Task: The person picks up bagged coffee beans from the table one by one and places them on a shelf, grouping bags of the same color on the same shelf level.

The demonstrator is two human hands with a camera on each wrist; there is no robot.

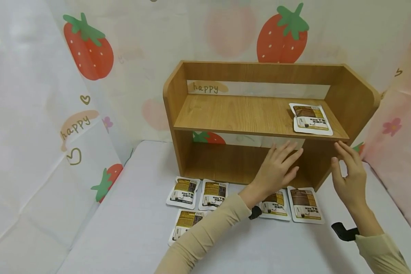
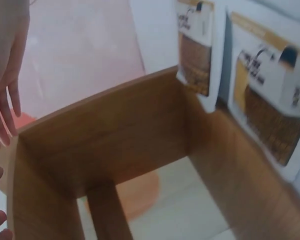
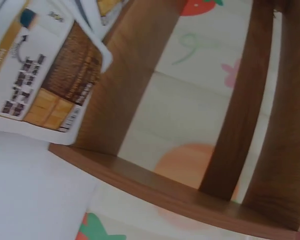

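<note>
My left hand (image 1: 277, 167) is in front of the lower opening of a wooden two-tier shelf (image 1: 246, 114), its fingers spread and holding nothing. Beside the shelf's right end is my right hand (image 1: 351, 175), fingers loosely extended and also holding nothing; its fingertips overlap the end of the upper board. A white, brown and yellow food pouch (image 1: 311, 119) lies on that board at the right. Below the hands, a yellow-brown pouch (image 1: 275, 205) and a darker pouch (image 1: 306, 205) lie on the table against the shelf's front. In the left wrist view, my right hand (image 2: 7, 65) shows at upper left.
To the left, two pouches (image 1: 183, 193) (image 1: 214, 195) lie side by side near the shelf's front, and another pouch (image 1: 188, 223) is partly covered by my left sleeve. White cloth covers the table (image 1: 130, 228). A strawberry-printed curtain (image 1: 140, 76) hangs behind and at both sides.
</note>
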